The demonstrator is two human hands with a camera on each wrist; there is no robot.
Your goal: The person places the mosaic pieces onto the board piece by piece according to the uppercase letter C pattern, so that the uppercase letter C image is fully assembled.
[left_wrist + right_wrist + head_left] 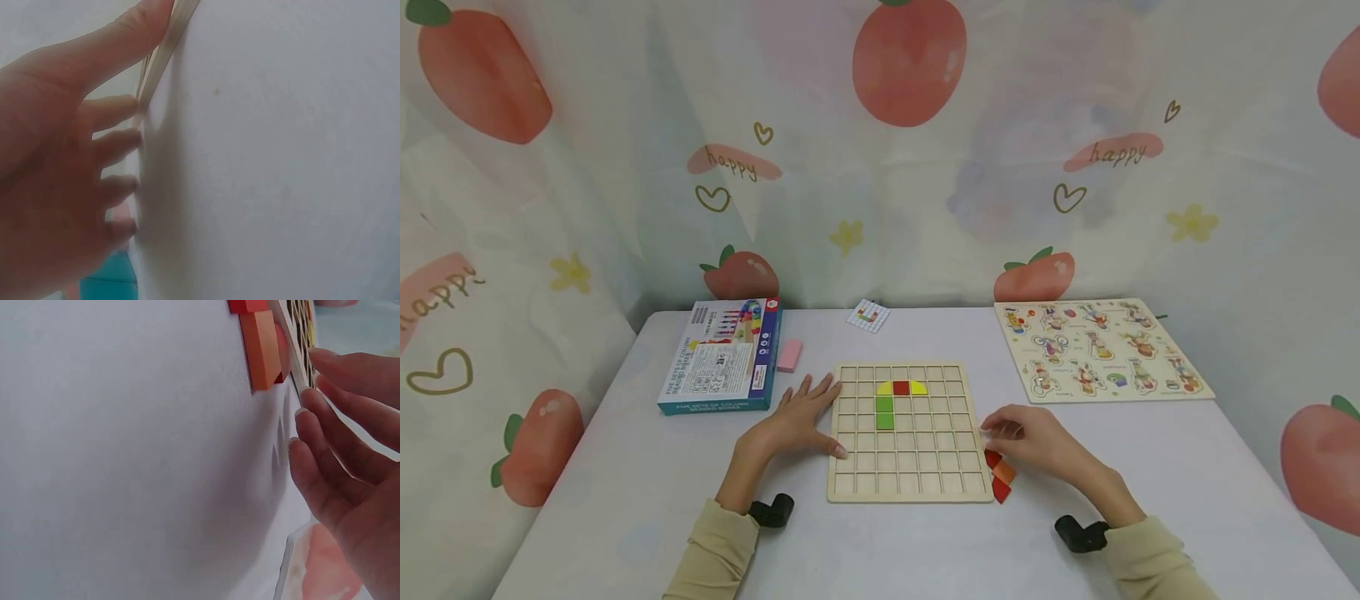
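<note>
A wooden grid board (925,477) lies flat in the middle of the table. Near its top, a red square block (901,388) sits between two yellow curved pieces, with two green blocks (885,412) stacked in the column below the left one. My left hand (790,422) is spread at the board's left side, its thumb on the edge. Beside the right edge hovers my right hand (1033,435), fingers loosely bent and nothing visible between them. Just below it, an orange block (1004,472) lies with red blocks (1001,490) against the board.
Left of the board is a blue-edged box (721,358), with a pink block (789,356) next to it. A small pattern card (868,316) lies behind the board. To the back right is a picture puzzle board (1101,354). A printed curtain (910,208) hangs behind the table.
</note>
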